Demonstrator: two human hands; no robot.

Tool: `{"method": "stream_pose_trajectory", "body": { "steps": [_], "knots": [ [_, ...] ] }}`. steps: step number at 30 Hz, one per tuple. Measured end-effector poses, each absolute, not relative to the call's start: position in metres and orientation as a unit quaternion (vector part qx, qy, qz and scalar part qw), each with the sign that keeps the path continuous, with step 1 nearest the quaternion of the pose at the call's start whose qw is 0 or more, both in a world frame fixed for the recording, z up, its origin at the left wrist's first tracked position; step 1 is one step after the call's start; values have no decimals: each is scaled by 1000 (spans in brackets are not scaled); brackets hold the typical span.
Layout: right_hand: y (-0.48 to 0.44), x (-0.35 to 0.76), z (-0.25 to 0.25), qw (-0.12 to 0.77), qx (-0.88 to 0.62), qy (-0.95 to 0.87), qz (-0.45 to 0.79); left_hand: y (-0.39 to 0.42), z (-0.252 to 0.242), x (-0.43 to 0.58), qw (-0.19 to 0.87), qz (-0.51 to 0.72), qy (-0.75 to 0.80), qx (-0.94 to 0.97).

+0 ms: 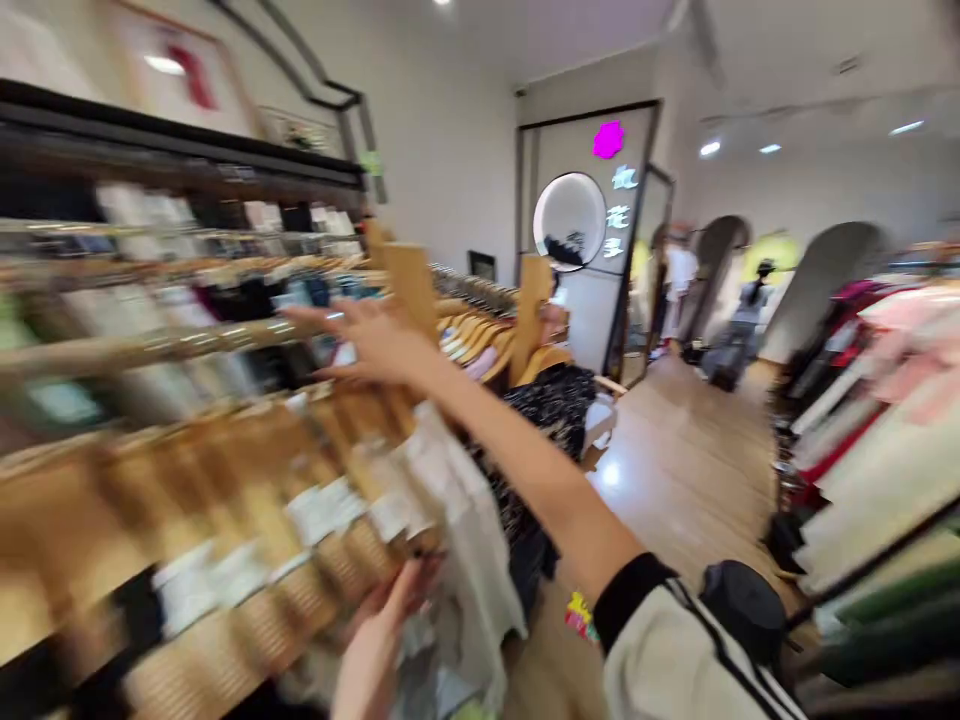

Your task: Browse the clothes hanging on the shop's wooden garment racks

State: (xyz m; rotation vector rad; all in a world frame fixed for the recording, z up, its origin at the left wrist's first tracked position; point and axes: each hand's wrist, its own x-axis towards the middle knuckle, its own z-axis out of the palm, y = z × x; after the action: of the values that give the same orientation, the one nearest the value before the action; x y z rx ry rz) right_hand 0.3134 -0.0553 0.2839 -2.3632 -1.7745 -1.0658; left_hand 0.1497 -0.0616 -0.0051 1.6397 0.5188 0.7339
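Observation:
Wooden hangers (pixel 262 480) with clothes hang in a dense row from a rail (pixel 187 345) at the left, blurred by motion. My right hand (pixel 375 340) reaches across to the rail near the right end of the row, with its fingers spread over the hanger tops. Lower down, my left hand (pixel 390 610) is at the lower ends of the hangers, beside a white garment (pixel 465 530); its fingers are smeared, and what they grip, if anything, is unclear.
Black patterned clothing (pixel 551 410) hangs beyond the rail's end. Another clothes rack stands at the right, with a black round stool (pixel 742 610) near it. Wooden floor (pixel 675 450) runs between the racks. A person (pixel 742 310) is in the background near arched mirrors.

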Motion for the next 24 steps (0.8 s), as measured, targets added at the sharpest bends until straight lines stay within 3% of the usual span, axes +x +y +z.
{"method": "stream_pose_trajectory", "body": {
  "steps": [6,24],
  "knots": [
    [-37,338,263,126,-720,-606,-313,-59,-4,131,653,311,273,634],
    [-35,348,259,114,-719,-615,-303,-71,-12,122,661,346,257,614]
  ]
}}
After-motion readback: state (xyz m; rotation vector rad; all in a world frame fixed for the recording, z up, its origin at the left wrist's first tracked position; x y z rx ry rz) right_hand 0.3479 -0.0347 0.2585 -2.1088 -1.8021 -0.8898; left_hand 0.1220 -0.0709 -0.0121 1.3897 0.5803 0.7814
